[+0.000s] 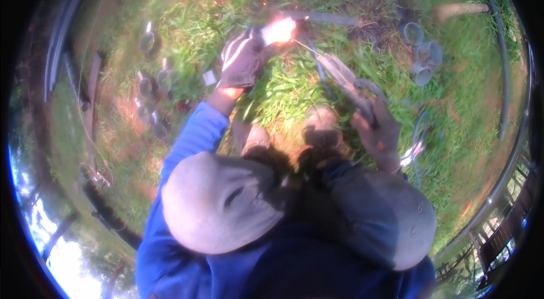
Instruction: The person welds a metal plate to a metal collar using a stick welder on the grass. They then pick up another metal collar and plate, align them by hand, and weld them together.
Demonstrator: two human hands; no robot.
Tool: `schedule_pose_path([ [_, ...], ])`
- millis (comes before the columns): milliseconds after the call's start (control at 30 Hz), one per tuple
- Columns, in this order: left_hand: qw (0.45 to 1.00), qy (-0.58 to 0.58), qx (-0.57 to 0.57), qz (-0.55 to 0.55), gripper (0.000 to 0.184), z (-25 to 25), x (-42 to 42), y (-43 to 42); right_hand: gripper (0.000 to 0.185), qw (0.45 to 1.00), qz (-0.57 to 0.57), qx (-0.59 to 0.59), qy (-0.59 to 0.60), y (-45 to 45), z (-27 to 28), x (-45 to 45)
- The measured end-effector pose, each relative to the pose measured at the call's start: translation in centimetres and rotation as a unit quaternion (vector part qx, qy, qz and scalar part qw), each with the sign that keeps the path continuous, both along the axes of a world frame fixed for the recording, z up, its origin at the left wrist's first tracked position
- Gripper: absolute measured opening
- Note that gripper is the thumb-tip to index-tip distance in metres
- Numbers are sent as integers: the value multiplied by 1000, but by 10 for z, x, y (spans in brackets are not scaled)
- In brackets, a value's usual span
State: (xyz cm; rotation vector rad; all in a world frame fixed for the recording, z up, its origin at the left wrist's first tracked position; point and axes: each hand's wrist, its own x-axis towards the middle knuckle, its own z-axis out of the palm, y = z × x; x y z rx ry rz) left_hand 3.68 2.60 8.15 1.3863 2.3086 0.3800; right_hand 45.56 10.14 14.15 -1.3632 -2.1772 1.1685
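Note:
My right hand is wrapped round a welding electrode holder. A thin electrode sticks out of it toward the upper left, its tip by a glaring white-orange arc. Close to that glare, my left hand, in a grey glove with light stripes, has its fingers closed; the piece they grip is washed out by the light. A flat metal bar runs rightward from the arc over the grass. Small sparks fly above.
Several short pipe pieces stand in the grass on the left, and a cluster of pipe rings on the right. Long pipes lie far left. A cable lies near my right hand. My knees are bent below.

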Motion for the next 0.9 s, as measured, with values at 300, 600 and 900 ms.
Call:
schedule_pose_path([
  [300, 927, -340, 132, 84, 24, -42, -3, -12, 62, 998, -16, -33, -47, 2, 0, -1],
  [600, 977, -192, 66, 58, 34, -57, -10, -6, 65, 999, -15, -30, -41, 5, -3, -2],
  [900, 984, 34, 165, -54, 41, -22, -6, -8, 59, 1000, -19, 8, -23, 5, -16, 1],
])
